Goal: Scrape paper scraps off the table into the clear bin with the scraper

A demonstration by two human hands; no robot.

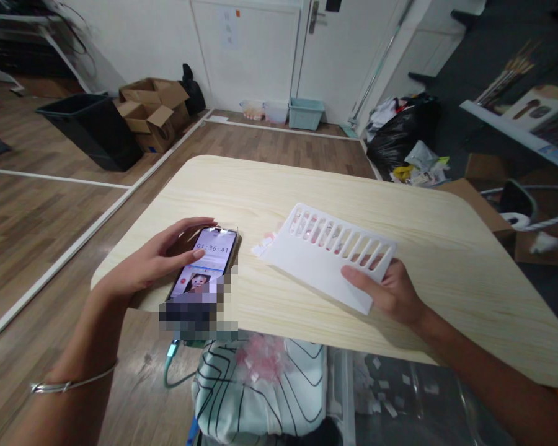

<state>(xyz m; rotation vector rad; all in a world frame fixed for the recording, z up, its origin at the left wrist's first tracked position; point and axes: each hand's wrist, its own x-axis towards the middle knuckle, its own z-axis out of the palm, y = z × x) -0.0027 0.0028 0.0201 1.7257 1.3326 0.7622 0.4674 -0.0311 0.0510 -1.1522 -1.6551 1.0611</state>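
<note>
My left hand point(160, 251) is at the phone point(209, 248), near the left of the table's front edge. Its fingers are stretched out towards the phone's top corner, and the thumb lies over the lit screen, which reads 01:36:41. The lower part of the phone is blurred out. In my right hand point(390, 294) is a flat white slotted plate point(307, 257), gripped at its right end with the thumb on top. A row of long slots runs along its far side. Small pinkish-white pieces point(265, 244) show by its left end and through the slots.
The pale wooden table point(232, 179) has rounded corners. Below its front edge are a striped cloth item point(260, 402) bearing pink bits and a clear bin point(400, 396) with white scraps. A cable point(170, 365) hangs under the phone. A black bin point(90, 130) and cardboard boxes point(153, 111) stand left.
</note>
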